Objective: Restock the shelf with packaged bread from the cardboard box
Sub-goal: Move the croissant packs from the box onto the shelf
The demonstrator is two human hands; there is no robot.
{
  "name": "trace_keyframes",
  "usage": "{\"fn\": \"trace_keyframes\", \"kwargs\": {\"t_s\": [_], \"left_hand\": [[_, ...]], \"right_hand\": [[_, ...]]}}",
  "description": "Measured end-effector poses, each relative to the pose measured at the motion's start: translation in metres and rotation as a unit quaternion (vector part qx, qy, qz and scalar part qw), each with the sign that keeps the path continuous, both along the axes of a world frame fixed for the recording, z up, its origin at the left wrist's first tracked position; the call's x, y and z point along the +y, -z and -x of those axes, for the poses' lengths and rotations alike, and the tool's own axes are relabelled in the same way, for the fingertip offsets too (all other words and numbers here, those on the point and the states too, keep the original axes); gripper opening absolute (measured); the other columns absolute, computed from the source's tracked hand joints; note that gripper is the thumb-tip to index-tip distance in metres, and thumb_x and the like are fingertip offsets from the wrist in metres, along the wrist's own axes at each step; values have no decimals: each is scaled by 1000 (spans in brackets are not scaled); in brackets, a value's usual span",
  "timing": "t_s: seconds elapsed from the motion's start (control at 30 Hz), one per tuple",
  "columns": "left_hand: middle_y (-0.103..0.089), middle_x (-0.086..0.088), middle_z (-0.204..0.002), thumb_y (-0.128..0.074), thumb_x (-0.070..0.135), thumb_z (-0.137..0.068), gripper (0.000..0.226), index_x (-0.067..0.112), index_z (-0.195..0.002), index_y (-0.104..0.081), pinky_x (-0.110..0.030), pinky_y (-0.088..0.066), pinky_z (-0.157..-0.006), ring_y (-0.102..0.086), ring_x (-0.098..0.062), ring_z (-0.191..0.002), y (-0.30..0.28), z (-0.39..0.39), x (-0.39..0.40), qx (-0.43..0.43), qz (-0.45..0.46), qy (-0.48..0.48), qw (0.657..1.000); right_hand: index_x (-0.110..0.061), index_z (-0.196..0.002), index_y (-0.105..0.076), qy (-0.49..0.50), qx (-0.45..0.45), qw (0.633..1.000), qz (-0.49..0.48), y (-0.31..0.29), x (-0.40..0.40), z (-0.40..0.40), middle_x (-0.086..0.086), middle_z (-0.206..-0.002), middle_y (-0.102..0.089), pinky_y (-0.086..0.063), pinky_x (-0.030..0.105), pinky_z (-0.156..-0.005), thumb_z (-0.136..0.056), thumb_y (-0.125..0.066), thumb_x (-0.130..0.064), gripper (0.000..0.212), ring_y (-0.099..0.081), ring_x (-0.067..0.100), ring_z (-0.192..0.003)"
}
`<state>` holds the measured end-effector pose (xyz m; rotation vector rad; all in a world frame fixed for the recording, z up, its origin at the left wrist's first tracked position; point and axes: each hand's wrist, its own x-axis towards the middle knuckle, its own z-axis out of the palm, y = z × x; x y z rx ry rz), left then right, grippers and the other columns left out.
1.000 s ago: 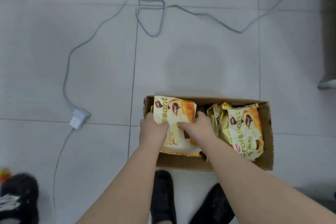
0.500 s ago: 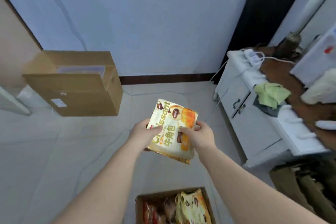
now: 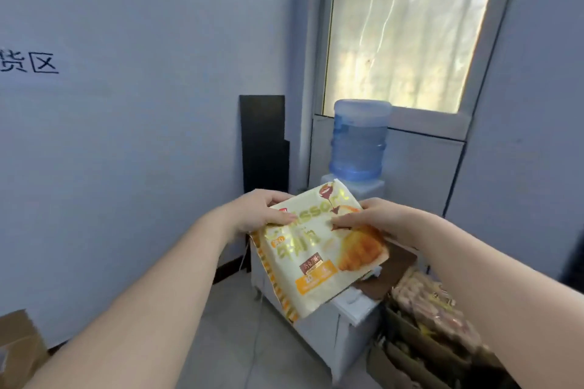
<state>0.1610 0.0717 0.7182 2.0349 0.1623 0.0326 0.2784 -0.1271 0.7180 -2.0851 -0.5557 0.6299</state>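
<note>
Head view: croissant pack [image 3: 319,249] held chest-high in front of me, tilted, label up, clear of any surface. My left hand [image 3: 262,210] pinches its upper left edge, thumb on the printed face, fingers curled under. My right hand [image 3: 368,216] grips the upper right corner, fingers [image 3: 344,224] laid over the croissant picture. Past my hands: a water jug [image 3: 358,139] on its white stand, a window [image 3: 407,28] above it, a black panel [image 3: 264,142] leaning on the wall. Below my right forearm, a carton of other packed snacks [image 3: 436,316]; below the pack, a low white cabinet [image 3: 328,322]. At my left elbow, a corner of a cardboard box [image 3: 15,350]; cannot tell if it is the supply box. No shelf visible here. Step, as I judge it: carrying one pack from box to shelf. Next move calls for finding the shelf, squaring the pack label outward, setting it down without crushing the soft bread.
</note>
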Motion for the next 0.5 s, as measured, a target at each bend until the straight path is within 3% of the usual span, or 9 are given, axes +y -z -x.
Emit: {"fn": "trace_keyframes", "kwargs": {"t_s": [0.1, 0.17, 0.23, 0.3, 0.37, 0.5], "left_hand": [[-70, 3, -105, -66, 17, -85, 29, 29, -111, -65, -24, -57, -77, -67, -13, -91, -39, -17, -46, -24, -9, 70, 997], [-67, 1, -114, -75, 22, -76, 32, 33, -105, -67, -37, -52, -93, -65, -18, -103, -60, -30, -73, -83, 2, 66, 994], [-63, -3, -120, -83, 29, -60, 49, 33, -105, -65, -44, -48, -99, -61, -22, -110, -78, -39, -104, -153, 52, 46, 986], [-61, -8, -122, -83, 29, -60, 64, 25, -119, -57, -40, -51, -91, -61, -26, -108, -88, -49, -139, -180, 150, 62, 970], [-62, -13, -119, -76, 31, -69, 62, 19, -125, -50, -34, -52, -82, -63, -26, -102, -94, -58, -175, -178, 219, 130, 951], [-73, -5, -107, -88, 55, -35, 87, 18, -109, -61, -23, -57, -65, -72, -15, -89, -97, -70, -265, -183, 185, 276, 925]], "right_hand": [[-11, -97, -69, 50, 2, 996, -73, -26, -59, 12, 6, -93, -76, -58, 34, -79, -74, -78, -24, 28, -72, 22, -84], [-13, -92, -70, 103, -34, 985, -131, -43, -96, 21, 6, -91, -75, -58, 32, -75, -75, -77, -21, 20, -72, 21, -80], [-16, -87, -69, 152, -71, 970, -179, -61, -135, 30, 4, -88, -74, -58, 30, -69, -76, -77, -21, 15, -72, 18, -75], [-18, -86, -69, 195, -102, 953, -210, -75, -175, 39, 2, -85, -74, -59, 27, -64, -75, -78, -24, 15, -72, 16, -73], [-17, -90, -70, 237, -134, 935, -225, -88, -218, 49, 3, -91, -75, -59, 32, -73, -72, -80, -26, 22, -73, 19, -81], [-12, -94, -71, 325, -194, 885, -273, -102, -311, 80, 8, -96, -75, -57, 40, -85, -71, -81, -23, 28, -72, 24, -89]]}}
